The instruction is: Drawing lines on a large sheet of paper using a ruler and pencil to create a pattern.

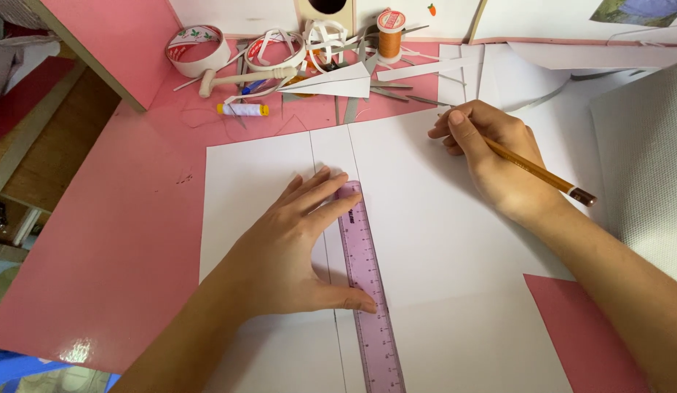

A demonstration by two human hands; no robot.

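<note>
My left hand (291, 244) lies flat on a large white sheet of paper (440, 240), its fingertips and thumb pressing the left edge of a translucent purple ruler (366, 291). The ruler runs from the middle of the sheet down to the bottom edge of the view. Two thin pencil lines run down the sheet near the ruler. My right hand (491, 156) rests at the sheet's upper right and grips a wooden pencil (542, 173), whose dark end points to the lower right. The pencil's tip is hidden under my fingers.
The pink desk (120, 240) holds clutter along the back: two tape rolls (196, 49), an orange thread spool (389, 34), a small white spool (242, 110), paper strips and scraps, scissors. More white sheets lie at upper right, a white textured fabric (644, 160) at right.
</note>
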